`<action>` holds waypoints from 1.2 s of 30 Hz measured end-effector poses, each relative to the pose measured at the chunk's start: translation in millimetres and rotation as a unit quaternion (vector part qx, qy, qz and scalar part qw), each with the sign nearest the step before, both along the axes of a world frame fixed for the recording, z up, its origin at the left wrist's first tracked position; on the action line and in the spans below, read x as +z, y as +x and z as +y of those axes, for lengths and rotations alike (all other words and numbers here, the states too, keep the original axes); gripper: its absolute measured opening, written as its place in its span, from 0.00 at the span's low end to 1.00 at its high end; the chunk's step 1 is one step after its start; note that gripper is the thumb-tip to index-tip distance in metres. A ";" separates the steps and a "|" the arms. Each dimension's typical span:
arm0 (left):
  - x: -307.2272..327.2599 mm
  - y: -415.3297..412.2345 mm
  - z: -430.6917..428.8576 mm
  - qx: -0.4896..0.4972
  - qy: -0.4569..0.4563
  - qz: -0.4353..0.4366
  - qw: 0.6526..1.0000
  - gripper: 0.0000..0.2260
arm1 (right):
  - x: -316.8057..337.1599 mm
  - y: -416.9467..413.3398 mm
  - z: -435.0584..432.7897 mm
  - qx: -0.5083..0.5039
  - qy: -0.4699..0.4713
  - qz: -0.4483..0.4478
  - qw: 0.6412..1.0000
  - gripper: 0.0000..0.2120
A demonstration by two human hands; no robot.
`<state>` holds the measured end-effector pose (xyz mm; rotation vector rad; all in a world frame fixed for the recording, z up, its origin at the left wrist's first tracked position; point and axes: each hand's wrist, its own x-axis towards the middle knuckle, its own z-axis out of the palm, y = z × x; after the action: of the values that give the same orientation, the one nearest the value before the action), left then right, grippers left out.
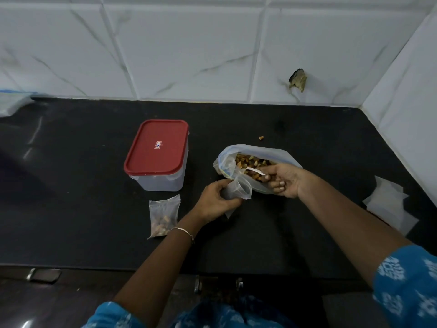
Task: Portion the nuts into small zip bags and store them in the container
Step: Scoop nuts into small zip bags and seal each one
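Nearest the camera are two forearms in blue white-patterned sleeves [406, 280], reaching forward over a black stone countertop [71, 185]. The left wrist bears a thin metal bracelet [184, 231]. The left hand [214, 201] is closed around a small clear zip bag [237, 189], holding its mouth open toward the right; this bag looks empty. The right hand [282, 181] grips a white spoon-like scoop [254, 171], thumb and fingers pinched on the handle, with its tip inside a large clear plastic bag with a blue edge [250, 151] lying open on the counter and holding the brown mixed nuts [250, 160]. The small bag's mouth sits just beside the large bag's opening. One loose nut piece [261, 138] lies behind the large bag. A filled small clear bag of nuts [163, 216] lies flat left of the left wrist. Behind it stands a translucent rectangular plastic container with a red lid [157, 147], lid on. A stack of empty clear bags [387, 204] lies at the right edge, near the white tiled wall [212, 43].
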<state>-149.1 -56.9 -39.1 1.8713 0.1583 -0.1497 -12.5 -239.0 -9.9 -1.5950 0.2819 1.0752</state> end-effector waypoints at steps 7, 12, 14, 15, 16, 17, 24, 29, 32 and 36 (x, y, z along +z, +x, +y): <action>-0.8 -4.5 3.8 0.069 -0.034 -0.014 0.997 0.17 | 3.4 -10.9 -7.3 -0.016 0.029 -0.003 0.999 0.05; 4.4 -6.4 0.2 0.106 -0.043 -0.032 0.993 0.18 | 11.0 -17.8 -11.7 -0.027 0.042 -0.011 0.999 0.07; 5.0 -5.6 -1.1 0.112 -0.029 -0.033 0.993 0.19 | 12.7 -19.1 -15.0 -0.022 0.046 -0.014 0.999 0.11; 4.7 -5.0 -1.1 0.112 -0.017 -0.030 0.993 0.20 | 14.1 -20.1 -17.0 -0.019 0.051 -0.014 0.998 0.12; 4.4 -4.1 -1.2 0.111 -0.001 -0.025 0.994 0.22 | 16.2 -21.6 -19.0 -0.019 0.056 -0.013 0.998 0.13; 3.3 -3.0 -0.9 0.109 0.015 -0.021 0.994 0.23 | 18.2 -23.0 -21.1 -0.022 0.060 -0.012 0.998 0.14; 7.6 3.0 -1.8 0.091 0.060 -0.002 0.994 0.28 | 34.8 -35.6 -26.0 -0.009 0.068 -0.020 0.997 0.13; 6.0 5.2 -1.2 0.105 0.038 0.001 0.994 0.27 | 44.5 -47.2 -12.9 0.058 -0.016 -0.108 0.992 0.11; 4.2 3.6 -2.6 0.116 0.001 -0.011 0.993 0.23 | 47.7 -57.6 0.0 0.099 -0.063 -0.175 0.978 0.12; -0.5 3.3 -3.5 0.134 -0.007 -0.016 0.991 0.25 | 52.9 -75.1 11.6 0.180 -0.164 -0.378 0.893 0.15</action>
<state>-145.9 -60.4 -39.5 1.8176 0.3831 0.0646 -87.6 -227.3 43.0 -2.3046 -0.3959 0.6036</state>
